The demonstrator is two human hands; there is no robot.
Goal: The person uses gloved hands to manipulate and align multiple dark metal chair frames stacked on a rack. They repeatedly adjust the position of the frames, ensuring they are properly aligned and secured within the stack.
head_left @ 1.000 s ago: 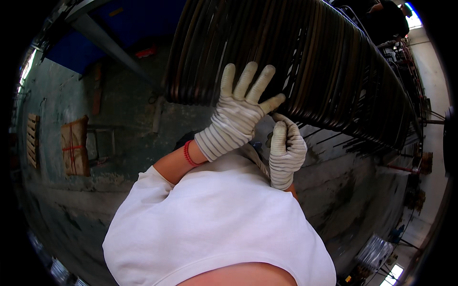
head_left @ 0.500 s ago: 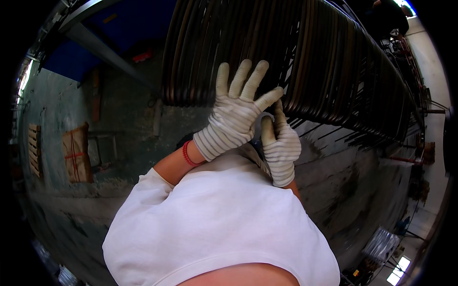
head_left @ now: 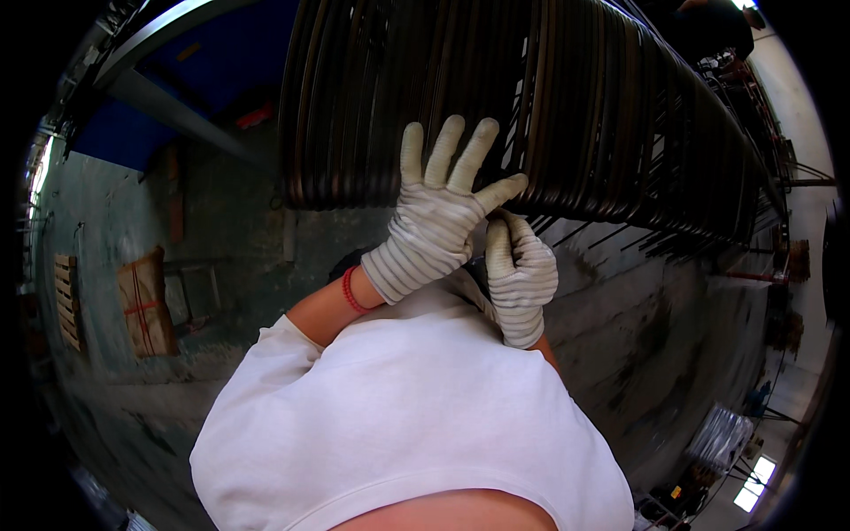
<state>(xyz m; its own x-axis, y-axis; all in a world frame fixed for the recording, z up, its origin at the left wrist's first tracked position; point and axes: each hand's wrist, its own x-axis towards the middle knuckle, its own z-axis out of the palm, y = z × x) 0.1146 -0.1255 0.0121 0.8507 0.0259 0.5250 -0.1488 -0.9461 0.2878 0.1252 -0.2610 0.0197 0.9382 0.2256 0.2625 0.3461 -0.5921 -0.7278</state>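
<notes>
1. We have our gloved left hand (head_left: 434,208) released and spread, back upward, fingers pointing away from our body and thumb reaching toward the right; it clasps nothing that we can see.
2. Our gloved right hand (head_left: 521,274) sits just right of the left and a little nearer our body, fingers curled in and thumb drawn up beside them. Its fingertips come close under the left thumb; whether they pinch something small, we cannot tell.
3. Directly ahead of both hands stands a row of dark bent bars (head_left: 584,124). The row's long axis runs crosswise, from ahead of the left hand to well off beyond the right, while each bar runs away from us, its rounded bend toward us.
4. Our left hand looks the nearer: its fingers overlap the bars in view, though we cannot tell touching from hovering. The right hand lies just short of the bends.
5. Beyond the right hand, thin rods (head_left: 620,241) stick out beneath the row.
6. Well left of our left hand, a brown bundle (head_left: 150,310) and a wooden pallet (head_left: 67,301) rest on the floor (head_left: 106,221).
7. Far ahead and right, we see another person (head_left: 722,34).
</notes>
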